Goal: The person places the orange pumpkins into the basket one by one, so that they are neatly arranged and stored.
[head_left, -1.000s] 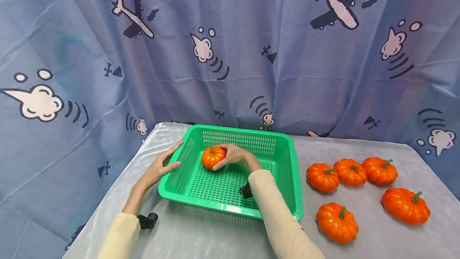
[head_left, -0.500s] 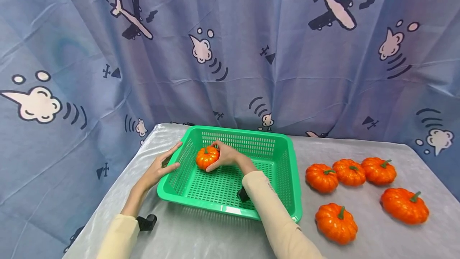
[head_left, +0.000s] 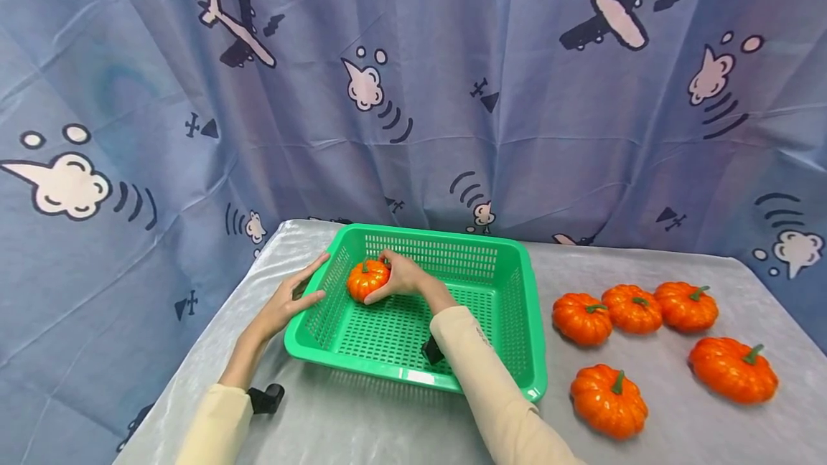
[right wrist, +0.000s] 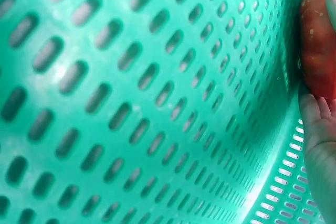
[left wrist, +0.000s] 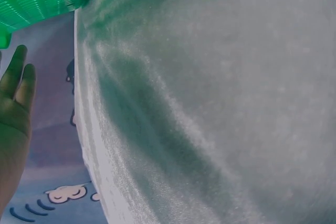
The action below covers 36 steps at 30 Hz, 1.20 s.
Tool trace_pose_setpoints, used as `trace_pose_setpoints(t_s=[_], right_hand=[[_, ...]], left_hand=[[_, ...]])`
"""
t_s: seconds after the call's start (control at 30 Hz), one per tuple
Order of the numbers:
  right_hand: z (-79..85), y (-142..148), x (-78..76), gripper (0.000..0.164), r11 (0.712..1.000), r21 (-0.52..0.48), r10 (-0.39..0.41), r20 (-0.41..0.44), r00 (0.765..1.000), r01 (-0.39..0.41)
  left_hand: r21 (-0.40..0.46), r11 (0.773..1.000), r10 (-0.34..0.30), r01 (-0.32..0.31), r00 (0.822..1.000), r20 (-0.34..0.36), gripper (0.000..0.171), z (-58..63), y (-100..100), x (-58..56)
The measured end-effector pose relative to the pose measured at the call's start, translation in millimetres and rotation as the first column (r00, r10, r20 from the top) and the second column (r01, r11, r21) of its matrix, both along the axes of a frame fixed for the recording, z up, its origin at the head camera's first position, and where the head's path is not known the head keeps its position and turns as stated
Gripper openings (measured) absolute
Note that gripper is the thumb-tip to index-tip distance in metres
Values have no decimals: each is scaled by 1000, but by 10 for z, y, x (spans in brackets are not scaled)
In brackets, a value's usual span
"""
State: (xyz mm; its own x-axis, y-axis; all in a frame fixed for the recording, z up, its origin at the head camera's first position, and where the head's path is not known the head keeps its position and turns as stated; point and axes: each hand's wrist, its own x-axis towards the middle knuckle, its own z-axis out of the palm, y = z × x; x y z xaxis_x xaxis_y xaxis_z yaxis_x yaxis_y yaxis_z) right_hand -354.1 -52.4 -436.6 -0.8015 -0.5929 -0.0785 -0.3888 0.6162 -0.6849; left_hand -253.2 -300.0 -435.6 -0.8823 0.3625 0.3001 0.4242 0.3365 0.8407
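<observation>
In the head view a green plastic basket (head_left: pixel 413 372) with slotted walls sits on the table. Inside it, near the left end, is a small orange pumpkin (head_left: pixel 365 281) with a green stem. My right hand (head_left: pixel 403 280) grips this pumpkin from its right side, thumb in front and fingers behind. The right wrist view shows part of the pumpkin (right wrist: pixel 317 40) at its right edge, against the slotted green surface. My left hand (head_left: pixel 282 305) lies at the basket's left rim, its fingers straight; the left wrist view shows these straight fingers (left wrist: pixel 25 87) below the basket's edge.
Several more orange pumpkins lie right of the basket, among them a front one (head_left: pixel 609 402), a far-right one (head_left: pixel 733 370) and a back-row one (head_left: pixel 581 318). A silvery cloth (head_left: pixel 349 422) covers the table. Behind hangs a blue curtain (head_left: pixel 439 156) with printed planes.
My right hand has moved left inside the basket with the pumpkin, nearer the left wall. The left hand has stayed at the left rim. The other pumpkins lie as before.
</observation>
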Motion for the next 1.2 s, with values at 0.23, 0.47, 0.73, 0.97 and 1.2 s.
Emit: trace_pose_setpoints(t_s=[0.23,0.47,0.73,0.97,1.2], right_hand=[[34,-6,13,73,1000,-1,9,2,1000,-9],[33,-11,32,72,1000,-17,17,21,1000,-16],[66,11,51,78,1000,-19,16,59,998,-15],[102,57,59,81,1000,-26,11,53,999,-9],[106,74,74,81,1000,-26,11,38,999,-10]], left_hand=[[10,1000,-10,10,1000,-10,63,2,-2,-4],[-15,1000,4,-4,1000,-7,64,2,-13,8],[-34,999,14,-14,1000,-11,64,36,-8,1],[-40,999,5,-6,1000,-19,65,71,14,-5],[-27,1000,7,-7,1000,-11,64,39,-2,-6]])
